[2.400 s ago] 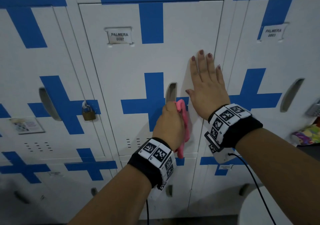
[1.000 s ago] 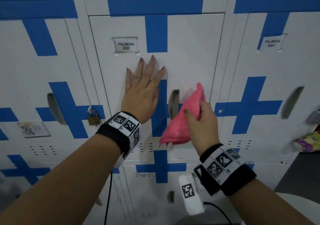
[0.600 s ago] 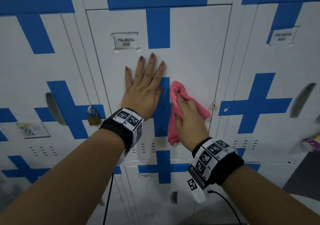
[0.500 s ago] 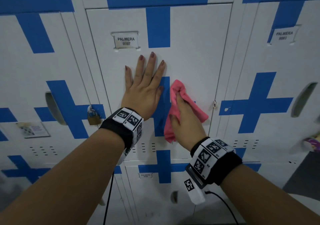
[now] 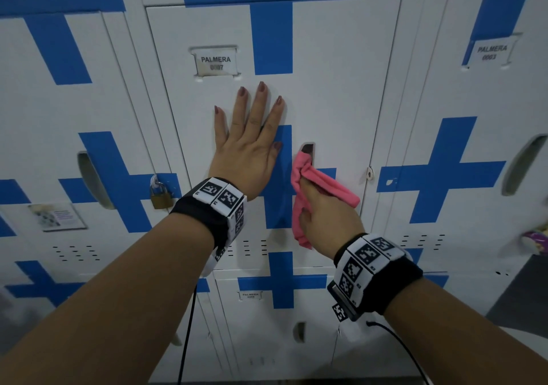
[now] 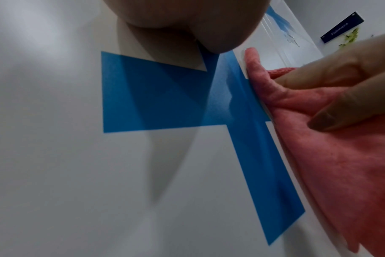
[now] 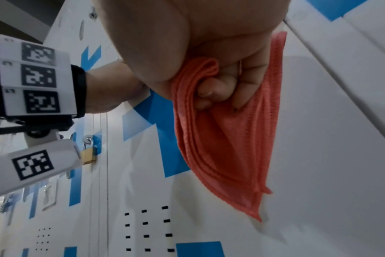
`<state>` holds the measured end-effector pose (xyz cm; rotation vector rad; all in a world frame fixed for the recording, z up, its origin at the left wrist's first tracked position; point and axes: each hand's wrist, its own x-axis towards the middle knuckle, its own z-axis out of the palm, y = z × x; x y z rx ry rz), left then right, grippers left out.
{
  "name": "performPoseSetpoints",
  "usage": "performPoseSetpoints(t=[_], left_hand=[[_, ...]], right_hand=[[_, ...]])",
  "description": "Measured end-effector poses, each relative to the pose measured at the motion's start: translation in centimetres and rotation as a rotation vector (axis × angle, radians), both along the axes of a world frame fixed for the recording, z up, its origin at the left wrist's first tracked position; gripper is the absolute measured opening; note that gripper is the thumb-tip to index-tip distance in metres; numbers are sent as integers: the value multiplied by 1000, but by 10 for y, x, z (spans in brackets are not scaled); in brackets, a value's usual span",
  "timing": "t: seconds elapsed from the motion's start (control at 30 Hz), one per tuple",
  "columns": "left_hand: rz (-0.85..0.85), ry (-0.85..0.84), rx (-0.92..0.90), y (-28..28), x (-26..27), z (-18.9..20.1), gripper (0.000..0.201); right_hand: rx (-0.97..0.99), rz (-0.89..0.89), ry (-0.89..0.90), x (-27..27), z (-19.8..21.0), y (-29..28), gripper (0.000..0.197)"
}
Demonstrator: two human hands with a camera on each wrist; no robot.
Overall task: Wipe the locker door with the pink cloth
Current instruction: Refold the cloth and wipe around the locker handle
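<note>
The white locker door (image 5: pixel 335 88) with a blue cross fills the middle of the head view. My left hand (image 5: pixel 249 138) lies flat on it, fingers spread and straight, just left of the recessed handle (image 5: pixel 308 149). My right hand (image 5: pixel 323 212) grips the bunched pink cloth (image 5: pixel 299 183) and presses it on the door over the handle. In the right wrist view the curled fingers (image 7: pixel 211 93) clutch the cloth (image 7: pixel 226 147), and a loose corner hangs down. The left wrist view shows the cloth (image 6: pixel 332 156) against the blue cross (image 6: pixel 156 97).
Neighbouring lockers stand on both sides; the left one carries a brass padlock (image 5: pixel 160 196). A name plate (image 5: pixel 216 62) sits above my left hand. Vent slots (image 5: pixel 252 248) lie below the hands. A lower locker door (image 5: pixel 284 325) is underneath.
My right hand has slid the cloth down the door, uncovering the top of the handle recess. The left hand has stayed flat in place.
</note>
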<state>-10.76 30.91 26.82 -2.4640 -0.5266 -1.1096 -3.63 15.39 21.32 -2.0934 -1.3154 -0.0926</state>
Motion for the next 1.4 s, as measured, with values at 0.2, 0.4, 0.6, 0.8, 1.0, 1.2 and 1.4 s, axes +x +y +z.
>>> performPoseSetpoints(t=[0.2, 0.4, 0.6, 0.8, 1.0, 1.2, 1.4], left_hand=[[-1, -5, 9, 1, 0, 0, 61], [-1, -4, 14, 0, 0, 0, 62], [3, 1, 10, 0, -1, 1, 62], [7, 5, 8, -1, -1, 1, 61], [6, 1, 9, 0, -1, 1, 61], [11, 2, 9, -1, -1, 1, 61], [17, 12, 3, -1, -1, 1, 61]], right_hand=[[-105, -38, -229, 6, -9, -1, 63], [-336, -185, -615, -5, 0, 2, 69], [-483, -306, -706, -12, 15, -2, 66], [-348, -181, -681, -5, 6, 1, 57], [-329, -156, -625, 3, 9, 4, 61], [30, -50, -281, 4, -15, -5, 34], [308, 131, 344, -10, -13, 3, 61]])
